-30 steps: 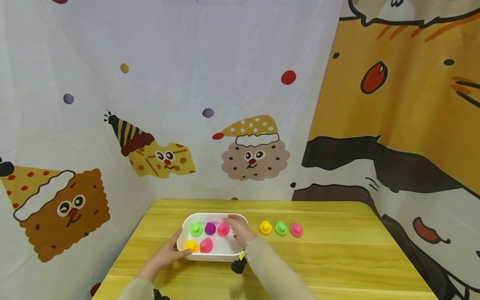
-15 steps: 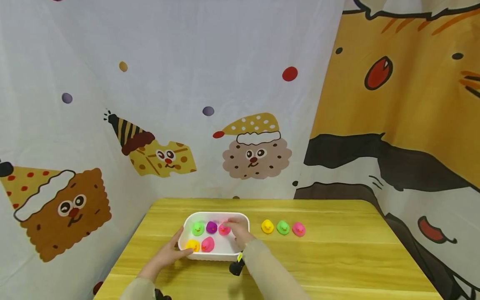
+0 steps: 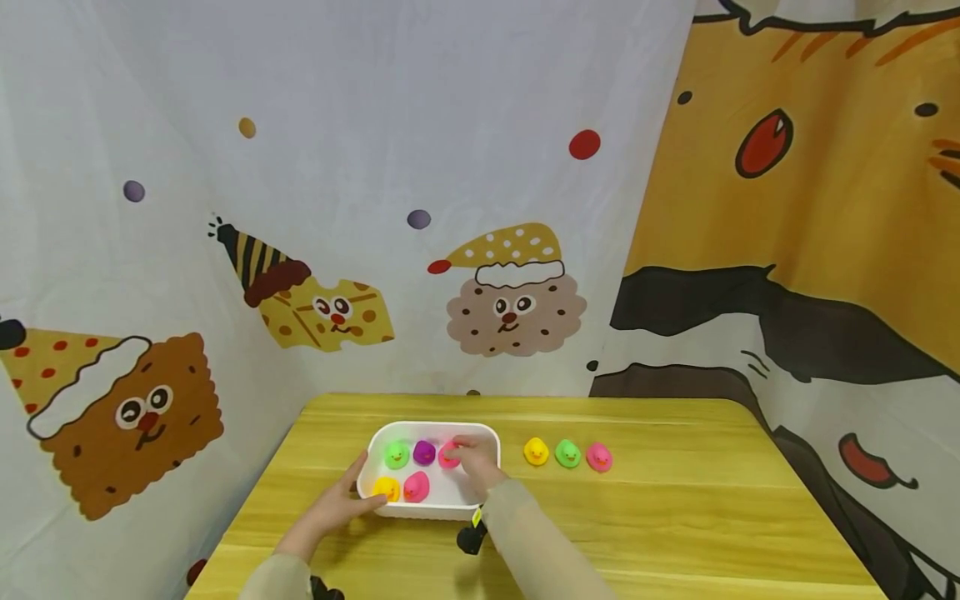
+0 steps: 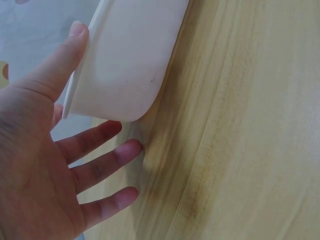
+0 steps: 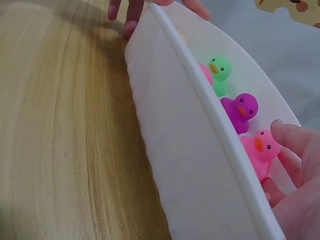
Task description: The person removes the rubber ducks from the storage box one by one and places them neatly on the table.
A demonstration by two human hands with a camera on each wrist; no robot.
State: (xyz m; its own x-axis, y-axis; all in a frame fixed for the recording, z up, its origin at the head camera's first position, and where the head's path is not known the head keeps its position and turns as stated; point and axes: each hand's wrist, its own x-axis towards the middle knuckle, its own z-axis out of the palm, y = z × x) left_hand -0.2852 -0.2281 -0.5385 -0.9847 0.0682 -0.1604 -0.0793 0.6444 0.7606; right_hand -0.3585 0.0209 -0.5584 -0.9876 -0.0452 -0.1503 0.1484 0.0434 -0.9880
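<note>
A white plastic tray (image 3: 457,498) stands on the table with rubber ducks in it. My left hand (image 3: 337,505) holds its near left corner, thumb on the rim; in the left wrist view the other fingers reach around and below the end wall. Inside the tray, my right hand (image 3: 478,468) has thumb and fingers around a pink rubber duck (image 5: 259,157) in the back row. Left of that duck sit a purple duck (image 3: 424,452) and a green duck (image 3: 397,454). In front are a yellow duck (image 3: 386,488) and another pink duck (image 3: 416,487).
Right of the tray, a yellow duck (image 3: 536,452), a green duck (image 3: 567,453) and a pink duck (image 3: 599,457) stand in a row on the wooden table (image 3: 675,508). A printed cloth (image 3: 337,100) hangs behind the table.
My right hand has come down and slightly left onto the back-row pink duck, its fingers now around it. The left hand keeps its place on the tray; the view has shifted slightly.
</note>
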